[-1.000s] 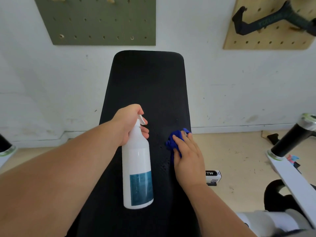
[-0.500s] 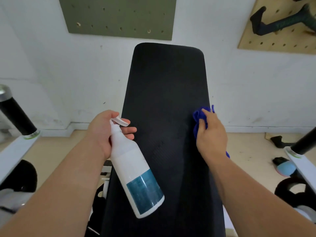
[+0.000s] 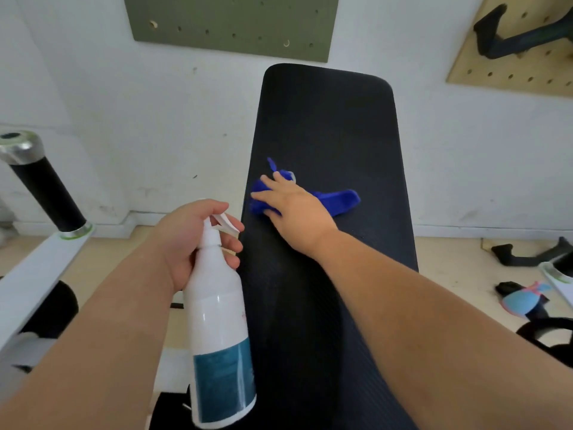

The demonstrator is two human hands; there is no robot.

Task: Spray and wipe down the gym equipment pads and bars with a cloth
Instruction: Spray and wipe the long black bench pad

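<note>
1. Two hands in use. Right hand [image 3: 296, 206] lies flat, fingers spread, pressing a blue cloth [image 3: 336, 198] onto the black bench pad [image 3: 325, 125], near the pad's left edge. A tail of the cloth trails out to the right of the hand.
2. Left hand [image 3: 186, 240] is wrapped around the neck of a white spray bottle [image 3: 217, 324] with a teal label, fingers curled below the trigger head. Bottle hangs tilted, just beside the pad's left edge, nozzle turned toward the pad.
3. Pad: long, dark, textured, its far end near the white wall [image 3: 155, 119]. Whether it is wet cannot be told.
4. Bars: one black bar with a metal cap [image 3: 43, 187] stands at the left on a white frame. It appears not yet wiped.
5. Step in hand, as judged: wiping the pad's middle.
6. Risks, as judged:
   - Cloth is bunched under the palm; the loose tail may drag and leave streaks or unwiped strips.
   - Hand sits close to the pad edge; a stroke further left could slide the cloth off.
   - Bottle is held at the neck only; a stray squeeze would spray the right hand.
   - The pad's far end is a long reach and may be skipped.
</note>
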